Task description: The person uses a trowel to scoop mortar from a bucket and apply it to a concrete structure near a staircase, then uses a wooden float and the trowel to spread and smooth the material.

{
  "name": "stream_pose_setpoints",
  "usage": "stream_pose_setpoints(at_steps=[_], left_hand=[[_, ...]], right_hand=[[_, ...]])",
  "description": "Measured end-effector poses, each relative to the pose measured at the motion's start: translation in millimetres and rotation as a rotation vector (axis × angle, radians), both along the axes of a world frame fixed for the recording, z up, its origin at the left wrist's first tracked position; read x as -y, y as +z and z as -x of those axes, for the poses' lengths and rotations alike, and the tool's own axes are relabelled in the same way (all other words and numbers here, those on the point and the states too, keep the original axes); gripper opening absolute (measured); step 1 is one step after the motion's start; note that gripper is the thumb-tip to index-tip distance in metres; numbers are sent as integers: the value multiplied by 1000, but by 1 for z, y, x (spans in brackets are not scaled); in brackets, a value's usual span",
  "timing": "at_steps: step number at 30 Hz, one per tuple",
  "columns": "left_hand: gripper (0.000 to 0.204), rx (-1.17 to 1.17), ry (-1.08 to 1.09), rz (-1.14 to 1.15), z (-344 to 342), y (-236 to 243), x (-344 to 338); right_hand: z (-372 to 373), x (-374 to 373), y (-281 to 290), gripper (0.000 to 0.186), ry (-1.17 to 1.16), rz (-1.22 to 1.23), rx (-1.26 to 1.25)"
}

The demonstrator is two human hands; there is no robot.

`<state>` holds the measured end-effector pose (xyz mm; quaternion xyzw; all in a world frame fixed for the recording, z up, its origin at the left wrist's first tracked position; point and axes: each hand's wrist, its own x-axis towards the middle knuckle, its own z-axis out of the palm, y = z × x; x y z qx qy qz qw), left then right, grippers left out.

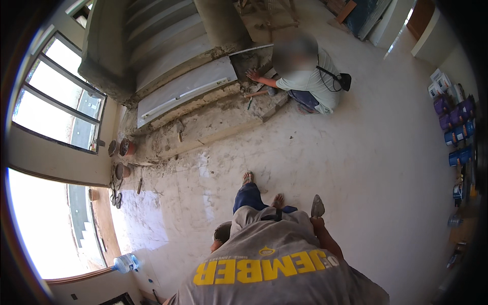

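My right hand [317, 222] is closed round the handle of a pointed trowel [317, 207], its grey blade aimed away from me above the floor. On the other side of my body, my left hand [216, 246] is at a dark round container [222, 233] and seems to grip it; my shirt hides most of that hand and part of the container. My bare feet stand on the pale, dusty floor. Ahead, another person squats by the stairs with one hand [253, 74] at the end of a pale slab [152, 105], along which a long white level [193, 94] lies.
A rough lower step [213, 133] crosses ahead, bearing another trowel [180, 133] and a hammer [255, 93]. Several buckets [127, 147] stand near the left wall. A water bottle [125, 263] lies at lower left. Paint cans [460, 114] line the right wall.
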<state>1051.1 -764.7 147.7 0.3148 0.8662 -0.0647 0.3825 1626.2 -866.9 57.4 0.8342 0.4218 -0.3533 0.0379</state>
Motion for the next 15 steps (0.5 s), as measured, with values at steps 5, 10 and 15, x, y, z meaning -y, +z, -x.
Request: stream_pose_setpoints(at_steps=[5,10,15], left_hand=[[30,-81,13,-2,40,21,10],[29,-34,-34,-8,20,6,-11],[29,-16,-26,-48,21,4,-27]], right_hand=[[49,-61,70,32,-593,-63,-439],[30,-77,107,37,-872,-71,-428],[28,-74,86,58,-552,-22,-152]])
